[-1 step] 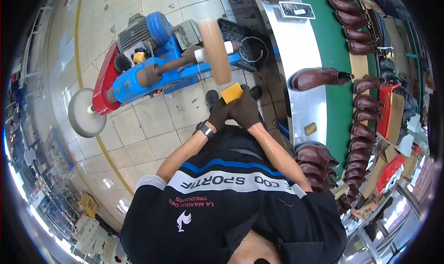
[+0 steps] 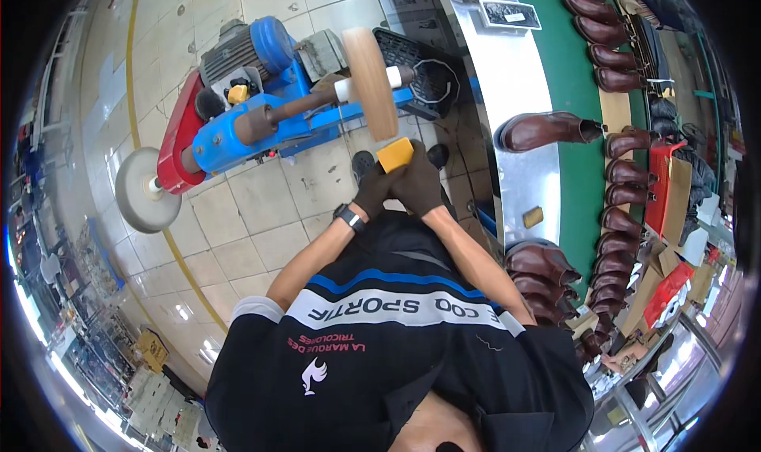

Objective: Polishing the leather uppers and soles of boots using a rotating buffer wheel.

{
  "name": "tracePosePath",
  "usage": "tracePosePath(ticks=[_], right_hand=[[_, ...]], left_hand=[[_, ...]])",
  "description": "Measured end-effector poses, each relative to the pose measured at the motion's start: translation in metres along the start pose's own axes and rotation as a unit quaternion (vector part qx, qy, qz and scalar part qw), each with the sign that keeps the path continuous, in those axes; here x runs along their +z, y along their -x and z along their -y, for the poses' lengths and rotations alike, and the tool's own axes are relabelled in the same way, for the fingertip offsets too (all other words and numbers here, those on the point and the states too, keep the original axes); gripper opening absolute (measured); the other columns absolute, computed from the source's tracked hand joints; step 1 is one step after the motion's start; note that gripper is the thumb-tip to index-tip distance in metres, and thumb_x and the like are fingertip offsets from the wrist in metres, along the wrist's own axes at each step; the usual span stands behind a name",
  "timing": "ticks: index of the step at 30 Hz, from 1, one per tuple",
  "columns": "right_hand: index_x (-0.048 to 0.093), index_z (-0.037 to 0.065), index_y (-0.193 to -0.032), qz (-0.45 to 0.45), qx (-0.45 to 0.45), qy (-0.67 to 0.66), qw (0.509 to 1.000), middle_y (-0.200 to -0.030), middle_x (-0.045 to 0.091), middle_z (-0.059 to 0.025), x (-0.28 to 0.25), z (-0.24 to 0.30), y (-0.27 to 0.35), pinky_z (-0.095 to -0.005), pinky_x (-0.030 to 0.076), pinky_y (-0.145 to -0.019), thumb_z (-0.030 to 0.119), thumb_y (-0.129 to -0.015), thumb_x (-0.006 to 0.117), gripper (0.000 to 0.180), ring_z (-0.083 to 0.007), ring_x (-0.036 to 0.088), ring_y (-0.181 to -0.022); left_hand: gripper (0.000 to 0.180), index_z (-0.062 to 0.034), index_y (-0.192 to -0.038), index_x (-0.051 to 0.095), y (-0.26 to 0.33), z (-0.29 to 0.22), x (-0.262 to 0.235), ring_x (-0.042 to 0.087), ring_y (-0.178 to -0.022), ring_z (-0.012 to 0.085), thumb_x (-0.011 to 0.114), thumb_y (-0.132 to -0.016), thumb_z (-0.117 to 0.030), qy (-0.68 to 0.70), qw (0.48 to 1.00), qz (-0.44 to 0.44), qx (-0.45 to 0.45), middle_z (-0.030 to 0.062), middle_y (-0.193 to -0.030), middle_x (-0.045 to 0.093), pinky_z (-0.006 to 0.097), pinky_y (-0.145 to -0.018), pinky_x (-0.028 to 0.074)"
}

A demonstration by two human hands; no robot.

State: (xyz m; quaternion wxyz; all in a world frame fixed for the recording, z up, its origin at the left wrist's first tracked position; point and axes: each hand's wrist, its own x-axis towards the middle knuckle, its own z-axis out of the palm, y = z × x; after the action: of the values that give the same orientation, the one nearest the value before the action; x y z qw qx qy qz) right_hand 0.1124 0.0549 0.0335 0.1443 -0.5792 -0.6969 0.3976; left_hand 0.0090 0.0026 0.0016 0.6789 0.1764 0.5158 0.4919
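Both my hands wear dark gloves and are closed together on a small yellow block [image 2: 394, 154]. My left hand [image 2: 371, 189], with a watch on its wrist, grips the block from the left. My right hand [image 2: 422, 186] grips it from the right. The block is held just below the tan buffing wheel [image 2: 370, 82], close to its rim; I cannot tell whether they touch. The wheel sits on the shaft of a blue motor-driven polishing machine [image 2: 261, 111] standing on the tiled floor.
A white buffing wheel [image 2: 143, 190] is on the machine's left end. A black crate [image 2: 424, 68] stands behind the machine. On the right, a metal-edged green belt [image 2: 583, 175] carries a brown boot [image 2: 547, 129] and several more brown boots [image 2: 626, 175].
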Motion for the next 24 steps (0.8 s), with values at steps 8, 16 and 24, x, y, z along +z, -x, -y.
tracePosePath(ticks=[8,16,24], right_hand=[[0.035,0.004,-0.119,-0.042,-0.011,0.045,0.998,-0.089,0.058,-0.0246,0.019,0.019,-0.005,-0.0482,0.05,-0.064,0.023,-0.069,0.066,0.062,-0.0418,0.06,-0.075],[0.035,0.004,-0.119,-0.06,0.011,0.038,0.997,-0.09,0.058,-0.0249,0.018,0.024,-0.006,-0.048,0.05,-0.066,0.021,-0.068,0.067,0.063,-0.0427,0.06,-0.077],[0.034,0.004,-0.122,-0.03,0.023,-0.011,0.999,-0.097,0.057,-0.023,0.011,0.021,-0.009,-0.0457,0.05,-0.072,0.023,-0.063,0.073,0.073,-0.0403,0.06,-0.085]], left_hand=[[0.046,0.003,-0.121,0.049,-0.011,-0.023,-0.024,0.06,-0.096,0.0179,0.061,-0.086,-0.024,-0.009,0.997,0.037,-0.07,0.0109,-0.113,0.058,0.029,-0.08,0.05],[0.044,0.0048,-0.116,0.053,-0.012,-0.039,-0.023,0.061,-0.092,0.0171,0.063,-0.084,-0.023,-0.058,0.992,0.032,-0.106,0.0114,-0.108,0.061,0.029,-0.078,0.05],[0.04,0.0067,-0.109,0.057,-0.015,-0.036,-0.019,0.061,-0.086,0.0147,0.065,-0.082,-0.023,-0.046,0.996,0.02,-0.071,0.0099,-0.098,0.063,0.027,-0.073,0.049]])
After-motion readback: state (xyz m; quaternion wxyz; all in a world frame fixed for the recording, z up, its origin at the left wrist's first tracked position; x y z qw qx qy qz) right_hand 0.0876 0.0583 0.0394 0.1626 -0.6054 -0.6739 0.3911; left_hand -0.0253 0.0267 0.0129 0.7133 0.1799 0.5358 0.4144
